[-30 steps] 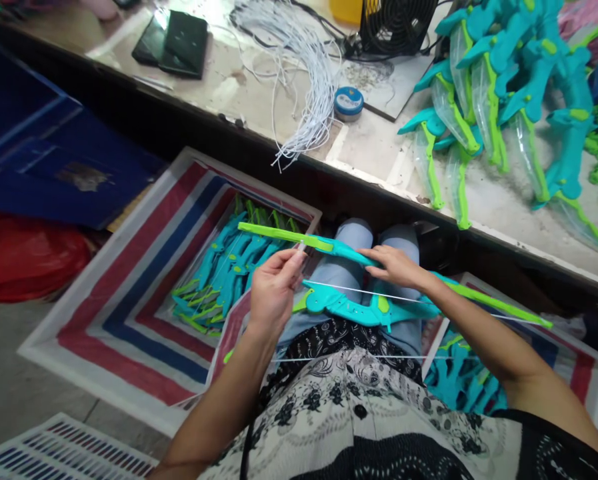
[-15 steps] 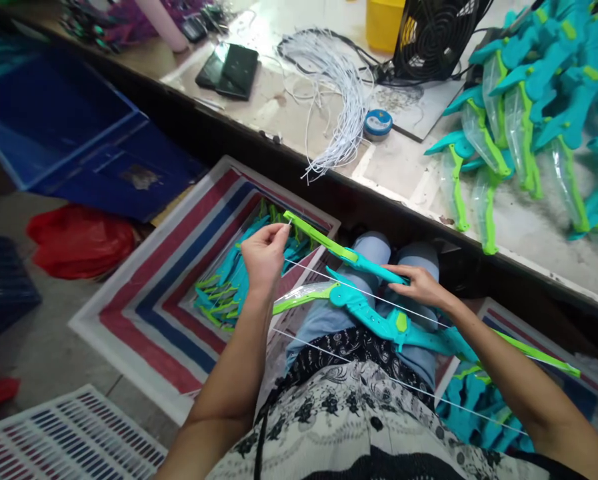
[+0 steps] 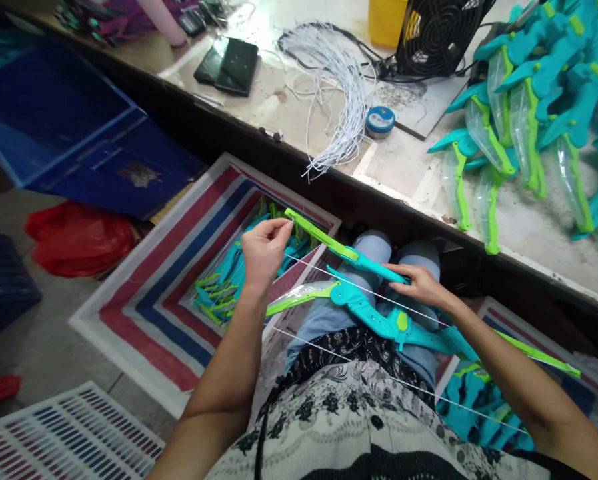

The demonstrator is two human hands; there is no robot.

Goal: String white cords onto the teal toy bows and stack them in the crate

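A toy bow with a green limb and a teal middle is held above the lap. My right hand is closed around its teal part, fingers wrapped underneath. At the tip of the green limb, my left hand pinches the end of a white string, close against the tip. The string runs down to the right, passing below my right hand. A second toy bow, with a clear-and-green limb, lies across the thighs, and another white string stretches below it.
Striped bins with toy bows stand at left and lower right. On the workbench lie a bundle of white strings, a round blue tin, a black fan and piled toy bows. A blue crate sits left.
My left fingertips have shifted slightly right, closer to the green tip. My right hand keeps its hold on the bow. The view has moved a little.
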